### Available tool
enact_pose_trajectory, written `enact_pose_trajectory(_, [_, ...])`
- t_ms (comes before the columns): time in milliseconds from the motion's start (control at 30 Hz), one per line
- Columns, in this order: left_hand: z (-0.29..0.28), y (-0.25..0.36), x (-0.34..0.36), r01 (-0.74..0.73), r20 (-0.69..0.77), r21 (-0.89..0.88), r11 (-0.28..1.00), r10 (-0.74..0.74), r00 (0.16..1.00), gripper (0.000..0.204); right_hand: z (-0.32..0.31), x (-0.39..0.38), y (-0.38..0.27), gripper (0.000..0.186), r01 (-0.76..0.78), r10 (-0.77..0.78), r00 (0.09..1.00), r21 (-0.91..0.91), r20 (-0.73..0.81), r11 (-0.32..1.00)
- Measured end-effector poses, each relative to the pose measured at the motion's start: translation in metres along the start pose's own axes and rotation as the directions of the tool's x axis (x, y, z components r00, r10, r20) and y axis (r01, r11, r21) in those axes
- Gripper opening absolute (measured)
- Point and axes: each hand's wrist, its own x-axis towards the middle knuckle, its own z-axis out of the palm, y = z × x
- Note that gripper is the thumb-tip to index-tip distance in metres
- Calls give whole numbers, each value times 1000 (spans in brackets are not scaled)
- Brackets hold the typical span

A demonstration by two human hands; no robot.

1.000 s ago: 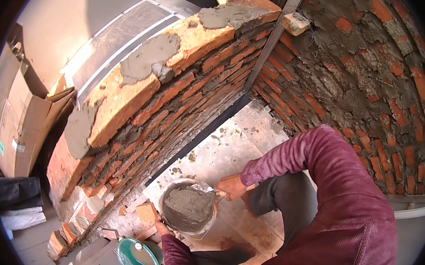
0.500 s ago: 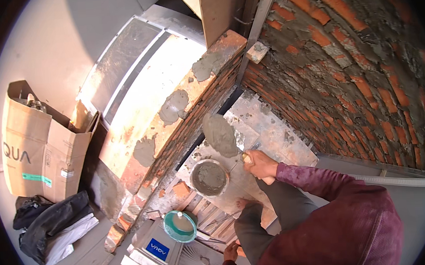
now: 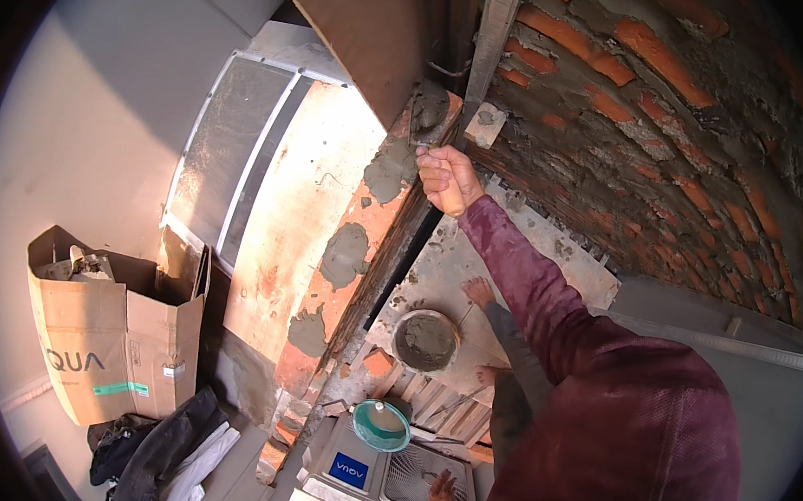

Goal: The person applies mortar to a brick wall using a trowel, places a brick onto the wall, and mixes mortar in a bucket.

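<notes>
My right hand is closed around the wooden handle of a trowel, at the far end of a low brick wall. Grey mortar lies at the blade, which is partly hidden. More mortar patches, including a middle one, are spread along the wall's top. Low down, my left hand has its fingers apart at the edge of a ridged metal sink or tray. A round bucket of wet mortar stands on the floor beside my bare feet.
A teal bucket sits by the sink. On the right rises a rough, mortar-smeared brick wall. An open cardboard box and black bags are at the left. A wooden panel hangs above the low wall's far end.
My right hand has carried the mortar-loaded trowel from above the floor, up and away, to the low wall's far end. A mortar mass now lies there. My view has shifted.
</notes>
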Motion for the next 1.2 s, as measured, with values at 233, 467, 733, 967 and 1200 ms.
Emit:
enact_pose_trajectory(233, [26,-23,31,-267,351,219,939,180,919,41,40,-66,31,23,-183,41,971,-616,-237,766])
enact_pose_trajectory(467, [110,172,-24,-48,168,75,996,35,985,44,-4,-47,12,34,-176,-308,859,-800,-410,574])
enact_pose_trajectory(733, [106,142,-9,6,147,-23,1000,-3,989,40,8,-63,30,34,-306,-284,816,-792,-504,528])
enact_pose_trajectory(967, [91,143,-13,-19,115,-13,1000,20,993,40,28,-37,8,37,-390,-215,817,-788,-535,476])
enact_pose_trajectory(1200, [114,159,-24,13,112,-18,1000,-11,994,41,41,-54,4,38,-493,-283,810,-858,-514,147])
